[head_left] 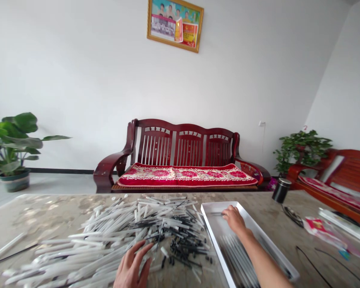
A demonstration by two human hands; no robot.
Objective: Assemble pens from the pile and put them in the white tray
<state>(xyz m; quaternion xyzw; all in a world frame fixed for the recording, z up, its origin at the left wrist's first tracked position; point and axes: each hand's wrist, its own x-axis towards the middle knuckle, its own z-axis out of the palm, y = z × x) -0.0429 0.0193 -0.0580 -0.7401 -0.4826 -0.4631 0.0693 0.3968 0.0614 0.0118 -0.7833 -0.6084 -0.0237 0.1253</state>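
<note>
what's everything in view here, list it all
white pen barrels: many, white, heaped on the table
black pen parts: many, black, mixed into the heap's right side
table: one, beige marbled, in front
shallow tray: one, white, right of the heap
slim rods: many, grey, in the tray
canister: one, black, far table edge
packet: one, red and white, right on the table
sofa: one, dark red wood, behind the table
second sofa: one, red wood, far right
potted plants: two, green, by the walls
framed picture: one, gold frame, on the wall
left hand: one, on the heap's near edge
right hand: one, inside the tray
</note>
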